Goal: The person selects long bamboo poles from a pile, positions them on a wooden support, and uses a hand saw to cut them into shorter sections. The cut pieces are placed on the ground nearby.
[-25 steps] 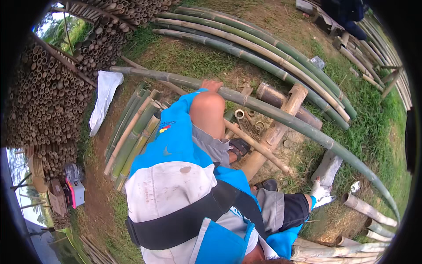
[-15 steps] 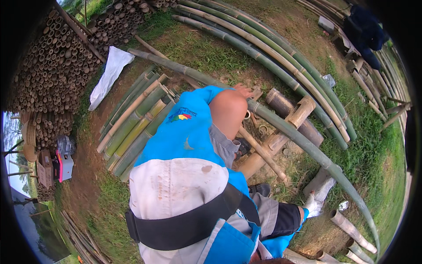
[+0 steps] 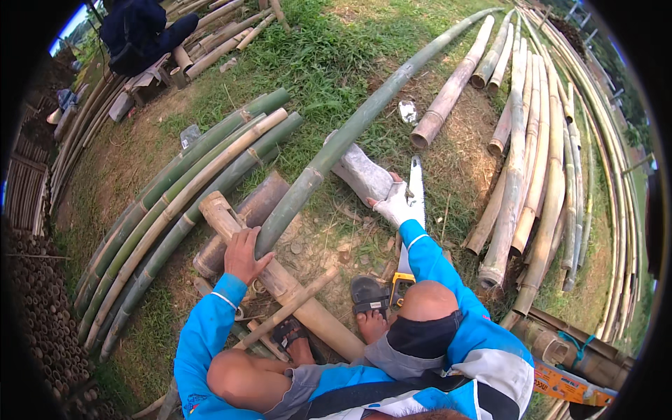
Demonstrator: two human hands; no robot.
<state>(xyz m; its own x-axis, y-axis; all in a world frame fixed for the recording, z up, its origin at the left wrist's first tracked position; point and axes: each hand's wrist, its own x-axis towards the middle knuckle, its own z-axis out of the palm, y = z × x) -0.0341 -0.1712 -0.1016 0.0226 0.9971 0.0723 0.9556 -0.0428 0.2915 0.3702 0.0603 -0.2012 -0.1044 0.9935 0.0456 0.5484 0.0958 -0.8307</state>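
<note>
My bare left hand (image 3: 243,257) is at the near end of a long green bamboo pole (image 3: 353,131), fingers along its left side and thumb across its end. Under that end is a tan bamboo post (image 3: 280,278), notched at its top. My right hand (image 3: 395,204), in a white glove with bare fingertips, grips the near end of a pale grey block (image 3: 360,171). The pole crosses above the block's far end. A handsaw (image 3: 417,183) with a yellow and black handle passes beneath my right forearm, which hides part of its blade.
Green bamboo poles (image 3: 183,203) lie on the left. Many pale bamboo lengths (image 3: 521,161) lie on the right. A thick brown bamboo (image 3: 262,199) lies behind the post, and a thin stick (image 3: 297,304) crosses it. A person in dark clothes (image 3: 136,31) sits at the far left.
My view has swung right, away from the bamboo stack and toward the poles on the right. Both hands and the saw now show plainly. My left hand stays by the pole's end, my right by the block.
</note>
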